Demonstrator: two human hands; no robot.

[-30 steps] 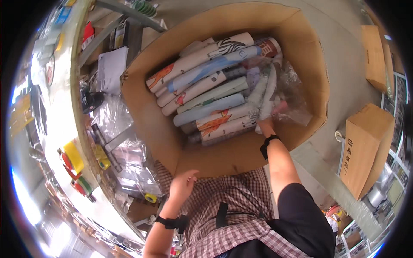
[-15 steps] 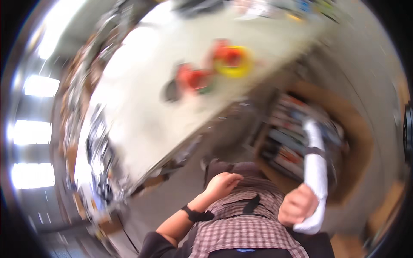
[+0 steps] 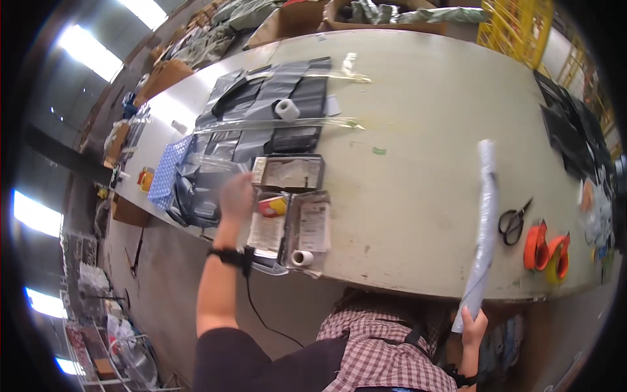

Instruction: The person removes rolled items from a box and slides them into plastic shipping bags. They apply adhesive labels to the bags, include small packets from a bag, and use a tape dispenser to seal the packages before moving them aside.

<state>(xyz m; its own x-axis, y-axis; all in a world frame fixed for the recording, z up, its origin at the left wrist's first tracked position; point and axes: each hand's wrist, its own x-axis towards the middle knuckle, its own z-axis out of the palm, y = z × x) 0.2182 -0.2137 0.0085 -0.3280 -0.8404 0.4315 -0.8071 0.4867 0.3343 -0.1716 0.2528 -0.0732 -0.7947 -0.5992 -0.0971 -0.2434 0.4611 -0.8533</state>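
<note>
My right hand (image 3: pixel 475 326) is wrapped round the near end of a long, thin roll in pale grey-white plastic (image 3: pixel 484 215). The roll slants away from me across the right part of the table. My left hand (image 3: pixel 236 196), smeared by motion, is stretched over the table's left side; its fingers cannot be made out. It is between a pile of black plastic bags (image 3: pixel 199 193) and an open tray of labels (image 3: pixel 266 235). A red and yellow packet (image 3: pixel 272 207) lies in that tray. Beside it are a second label tray (image 3: pixel 315 225) and a small white roll (image 3: pixel 302 258).
On the pale table (image 3: pixel 405 196), black scissors (image 3: pixel 512 227) and orange tape dispensers (image 3: pixel 537 245) lie right of the roll. Taped-down black sheets (image 3: pixel 261 98) cover the far left. More black bags (image 3: pixel 568 127) are at the right edge. A cable (image 3: pixel 258 313) hangs below my left wrist.
My view has swung, bringing the table into full sight. My left hand has gone from my waist out over the table. The roll, earlier above a cardboard box, now extends over the tabletop.
</note>
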